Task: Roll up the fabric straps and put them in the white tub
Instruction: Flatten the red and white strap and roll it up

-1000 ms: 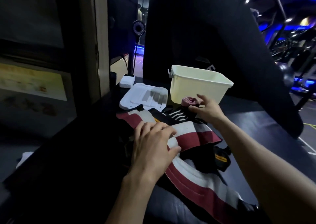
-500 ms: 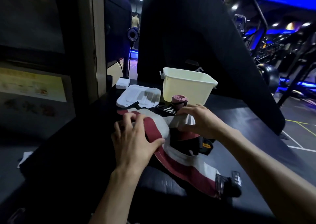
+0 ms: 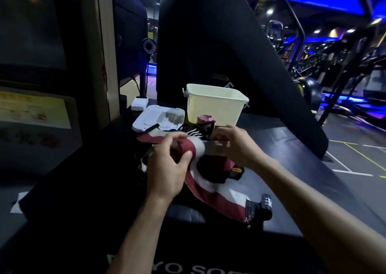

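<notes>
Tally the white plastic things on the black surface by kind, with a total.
Tub: 1
Lid: 1
Small block at the fan's foot: 1
Total: 3

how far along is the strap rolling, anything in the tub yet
Done: one pink rolled strap stands on the table in front of the white tub, not in it; the tub's inside isn't visible. In hand: the left hand and right hand both grip the near end of the red and white strap, starting its roll. Left: its long tail, the black straps underneath, and all tubbing.
</notes>
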A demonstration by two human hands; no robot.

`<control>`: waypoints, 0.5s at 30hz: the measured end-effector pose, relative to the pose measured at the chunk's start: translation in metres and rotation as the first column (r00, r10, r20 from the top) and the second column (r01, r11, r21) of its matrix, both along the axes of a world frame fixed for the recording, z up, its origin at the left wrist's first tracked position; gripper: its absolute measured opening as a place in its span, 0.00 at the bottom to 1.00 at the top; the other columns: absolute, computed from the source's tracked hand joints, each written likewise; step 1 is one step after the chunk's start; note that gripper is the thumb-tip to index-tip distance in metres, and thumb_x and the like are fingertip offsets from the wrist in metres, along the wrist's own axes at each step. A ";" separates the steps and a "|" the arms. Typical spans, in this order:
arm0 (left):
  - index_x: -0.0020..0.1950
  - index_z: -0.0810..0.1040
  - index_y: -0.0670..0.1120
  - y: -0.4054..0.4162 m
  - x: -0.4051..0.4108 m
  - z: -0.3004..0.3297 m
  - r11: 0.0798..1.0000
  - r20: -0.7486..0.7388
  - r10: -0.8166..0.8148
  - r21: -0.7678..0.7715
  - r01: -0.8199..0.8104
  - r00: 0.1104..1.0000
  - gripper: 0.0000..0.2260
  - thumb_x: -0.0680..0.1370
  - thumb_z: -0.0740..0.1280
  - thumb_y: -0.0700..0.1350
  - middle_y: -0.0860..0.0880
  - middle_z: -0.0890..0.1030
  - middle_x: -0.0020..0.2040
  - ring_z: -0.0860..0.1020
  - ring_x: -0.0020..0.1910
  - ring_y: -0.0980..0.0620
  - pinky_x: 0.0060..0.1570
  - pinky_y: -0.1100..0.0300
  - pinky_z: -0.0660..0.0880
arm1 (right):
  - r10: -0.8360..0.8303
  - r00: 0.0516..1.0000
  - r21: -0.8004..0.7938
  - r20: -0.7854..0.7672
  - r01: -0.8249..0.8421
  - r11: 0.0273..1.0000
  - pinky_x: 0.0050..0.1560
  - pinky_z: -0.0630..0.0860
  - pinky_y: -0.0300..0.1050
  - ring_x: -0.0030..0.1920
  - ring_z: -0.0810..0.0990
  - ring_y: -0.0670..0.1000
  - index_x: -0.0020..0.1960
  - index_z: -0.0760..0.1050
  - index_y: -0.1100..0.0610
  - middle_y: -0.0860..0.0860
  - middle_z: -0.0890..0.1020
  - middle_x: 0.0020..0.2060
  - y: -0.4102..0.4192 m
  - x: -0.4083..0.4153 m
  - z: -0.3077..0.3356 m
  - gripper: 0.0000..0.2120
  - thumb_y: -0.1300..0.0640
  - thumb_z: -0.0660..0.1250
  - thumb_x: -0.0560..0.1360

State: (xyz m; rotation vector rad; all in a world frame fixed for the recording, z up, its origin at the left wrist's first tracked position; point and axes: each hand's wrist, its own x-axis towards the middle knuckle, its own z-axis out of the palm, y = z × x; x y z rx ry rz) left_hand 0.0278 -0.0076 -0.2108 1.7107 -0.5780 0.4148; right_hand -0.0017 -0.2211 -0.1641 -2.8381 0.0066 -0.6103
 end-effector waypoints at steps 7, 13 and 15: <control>0.55 0.81 0.47 -0.003 -0.001 0.020 0.854 -0.006 -0.284 -0.457 0.250 0.959 0.14 0.74 0.75 0.32 0.53 0.83 0.44 0.81 0.46 0.52 0.54 0.53 0.79 | -0.077 0.996 0.179 0.036 0.070 0.981 0.63 0.75 0.57 0.62 0.79 0.55 0.63 0.81 0.53 0.53 0.81 0.61 0.005 -0.010 -0.009 0.13 0.51 0.64 0.83; 0.51 0.79 0.48 -0.013 -0.007 0.030 0.883 0.157 -0.372 -0.242 0.401 0.915 0.14 0.73 0.78 0.35 0.54 0.83 0.46 0.82 0.46 0.51 0.52 0.58 0.79 | 0.182 0.983 0.709 0.020 -0.142 0.691 0.65 0.77 0.52 0.53 0.84 0.48 0.51 0.80 0.58 0.49 0.86 0.47 0.036 -0.041 0.030 0.19 0.42 0.65 0.80; 0.53 0.77 0.49 -0.015 -0.006 0.029 0.879 0.150 -0.417 -0.186 0.440 0.896 0.15 0.74 0.78 0.37 0.53 0.82 0.49 0.82 0.51 0.51 0.56 0.56 0.79 | 0.159 0.983 0.799 0.093 -0.168 0.577 0.56 0.81 0.52 0.46 0.82 0.47 0.49 0.77 0.62 0.50 0.83 0.42 0.030 -0.043 0.031 0.12 0.51 0.68 0.80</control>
